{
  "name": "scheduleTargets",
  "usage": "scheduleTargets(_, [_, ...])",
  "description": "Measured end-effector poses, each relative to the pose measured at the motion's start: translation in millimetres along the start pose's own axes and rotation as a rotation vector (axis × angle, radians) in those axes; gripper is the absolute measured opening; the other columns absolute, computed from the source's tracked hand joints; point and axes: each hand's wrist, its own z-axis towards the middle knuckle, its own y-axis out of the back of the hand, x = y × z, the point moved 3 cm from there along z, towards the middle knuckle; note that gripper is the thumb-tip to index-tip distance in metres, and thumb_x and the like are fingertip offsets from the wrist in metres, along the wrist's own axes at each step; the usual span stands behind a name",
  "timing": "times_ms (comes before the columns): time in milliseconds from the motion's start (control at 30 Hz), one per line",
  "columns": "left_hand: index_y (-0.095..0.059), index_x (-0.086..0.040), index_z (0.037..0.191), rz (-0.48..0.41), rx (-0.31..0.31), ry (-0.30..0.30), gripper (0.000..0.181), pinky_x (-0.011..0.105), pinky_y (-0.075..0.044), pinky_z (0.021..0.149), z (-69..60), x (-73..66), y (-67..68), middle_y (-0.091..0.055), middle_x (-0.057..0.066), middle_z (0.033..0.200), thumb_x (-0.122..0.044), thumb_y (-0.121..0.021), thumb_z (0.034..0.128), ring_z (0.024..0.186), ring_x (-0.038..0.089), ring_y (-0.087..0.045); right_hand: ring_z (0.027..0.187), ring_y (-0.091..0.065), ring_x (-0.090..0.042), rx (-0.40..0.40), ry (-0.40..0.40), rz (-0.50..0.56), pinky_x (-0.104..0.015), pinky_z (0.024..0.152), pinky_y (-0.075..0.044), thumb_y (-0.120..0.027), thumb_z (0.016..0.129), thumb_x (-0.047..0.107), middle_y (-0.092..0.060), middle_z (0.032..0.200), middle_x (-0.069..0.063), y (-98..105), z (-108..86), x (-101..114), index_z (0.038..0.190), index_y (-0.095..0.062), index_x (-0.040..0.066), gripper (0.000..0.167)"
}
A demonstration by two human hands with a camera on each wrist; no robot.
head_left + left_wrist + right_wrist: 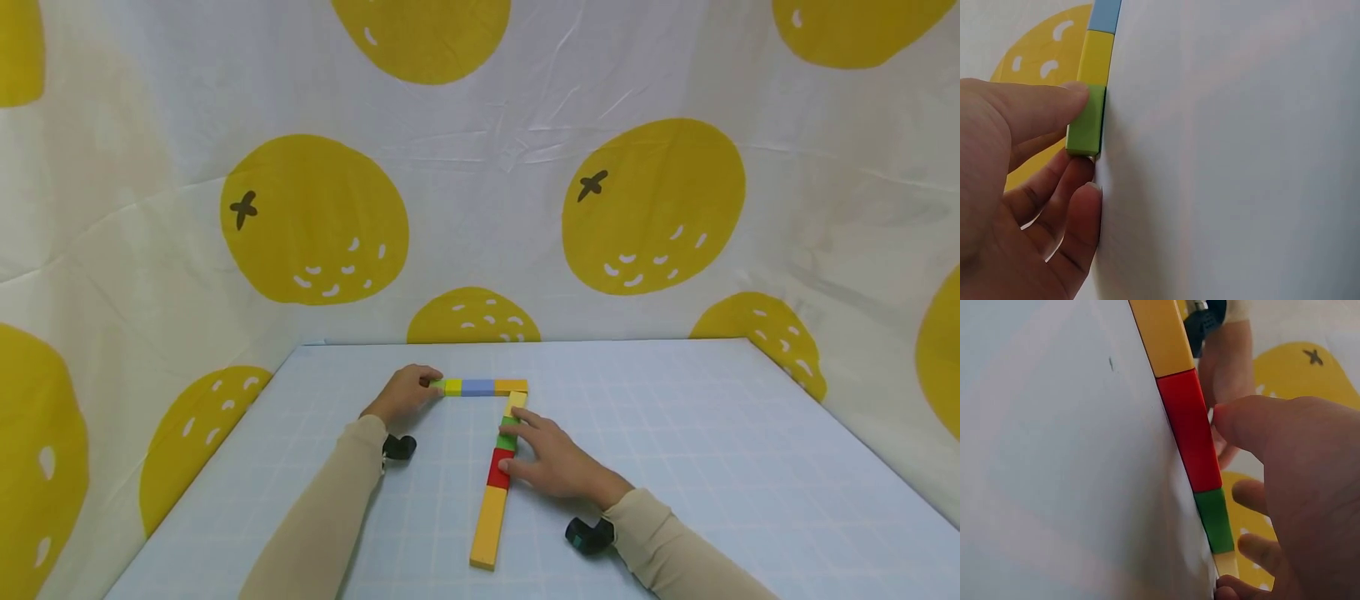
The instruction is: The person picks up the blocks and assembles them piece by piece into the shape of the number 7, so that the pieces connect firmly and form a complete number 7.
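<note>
My left hand (401, 394) is at the left end of a row of blocks and pinches a light green block (1087, 125), its thumb along one side. To its right a yellow block (453, 387), a blue block (477, 387) and an orange block (512, 386) follow end to end. From the row's right end a second line runs toward me: a pale yellow block (515, 400), a green block (506, 443), a red block (497, 477) and a long yellow-orange block (489, 529). My right hand (558, 458) spreads its fingers over this line, thumb tip at the red block.
The blocks lie on a pale blue checked tabletop (712, 467). A white curtain (480, 208) printed with big yellow fruit rises behind and beside it. Each wrist carries a black device, one on the left (400, 447) and one on the right (588, 536).
</note>
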Motion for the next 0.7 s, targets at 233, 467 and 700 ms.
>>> scheduleTargets(233, [-0.069,-0.011,0.127,-0.002,-0.004,0.007,0.035,0.045,-0.045,0.102,0.1,1.2,-1.4,-0.062,0.006,0.118,-0.022,-0.071,0.0941,0.107,0.026,-0.053,0.144,-0.029,-0.036,-0.044,0.003,0.035,-0.062,0.11,-0.034,-0.065,0.095,0.045,-0.028,0.161,-0.01,0,-1.7,-2,0.148,-0.051,0.022,0.06])
scheduleTargets(467, [-0.069,-0.011,0.126,-0.021,-0.005,0.002,0.034,0.045,-0.045,0.102,-3.5,0.3,-2.9,-0.063,0.006,0.119,-0.021,-0.071,0.094,0.108,0.026,-0.054,0.144,-0.031,-0.033,-0.092,-0.05,0.062,-0.059,0.108,-0.037,-0.068,0.094,0.043,-0.028,0.161,-0.008,3,-1.4,-2,0.146,-0.053,0.025,0.056])
scheduleTargets(700, [-0.067,-0.011,0.129,-0.055,-0.011,-0.001,0.04,0.044,-0.047,0.1,-0.2,4.5,1.1,-0.063,0.005,0.123,-0.024,-0.074,0.0917,0.111,0.025,-0.057,0.139,-0.04,-0.032,-0.161,-0.109,0.134,-0.054,0.104,-0.044,-0.068,0.096,0.038,-0.035,0.158,-0.009,13,-1.9,-11,0.145,-0.053,0.025,0.053])
